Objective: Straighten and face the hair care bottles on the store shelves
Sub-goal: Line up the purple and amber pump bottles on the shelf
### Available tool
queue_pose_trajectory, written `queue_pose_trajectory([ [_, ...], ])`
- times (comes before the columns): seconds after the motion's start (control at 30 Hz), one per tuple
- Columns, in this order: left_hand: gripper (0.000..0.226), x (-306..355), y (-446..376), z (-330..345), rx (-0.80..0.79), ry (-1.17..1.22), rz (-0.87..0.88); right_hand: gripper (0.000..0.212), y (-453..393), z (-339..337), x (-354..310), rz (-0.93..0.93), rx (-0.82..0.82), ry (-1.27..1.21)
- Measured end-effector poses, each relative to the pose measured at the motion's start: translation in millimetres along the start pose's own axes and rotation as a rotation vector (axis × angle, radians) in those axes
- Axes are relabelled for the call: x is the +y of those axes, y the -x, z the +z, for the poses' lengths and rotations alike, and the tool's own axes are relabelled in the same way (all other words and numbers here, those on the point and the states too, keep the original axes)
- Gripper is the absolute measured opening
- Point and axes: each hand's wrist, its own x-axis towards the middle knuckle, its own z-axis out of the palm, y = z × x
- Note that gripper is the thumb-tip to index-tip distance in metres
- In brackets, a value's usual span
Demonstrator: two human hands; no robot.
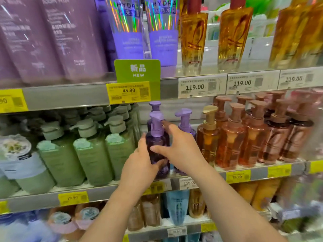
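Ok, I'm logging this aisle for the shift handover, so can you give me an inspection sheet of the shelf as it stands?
Surface: middle shelf, metal, price tags along its edge.
Job's things: purple pump bottle upright at the shelf front, two more purple ones behind and beside it.
Clutter: nothing seen.
Hands: left hand and right hand both grip the front purple bottle.
Cables: nothing seen.
Surroundings: green bottles to its left, amber and pink pump bottles to its right; green "NEW" sign above.
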Motion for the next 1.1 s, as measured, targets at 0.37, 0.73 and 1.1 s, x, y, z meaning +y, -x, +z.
queue_pose_trajectory([
  [0.37, 0.112, -11, -9, 14, -0.031, 0.099, 0.025, 0.047, 19, -31, 20, 0.153, 0.429, 0.177],
  [0.73, 0.115, -14, -6, 17, -0.068, 0.129, 0.065, 0.074, 5, -39, 20, 0.219, 0.132, 0.18],
  [1.1, 0.083, 4, 25, -13, 0.174, 0.23, 0.27, 0.023, 77, -42, 32, 0.268, 0.31, -0.011],
])
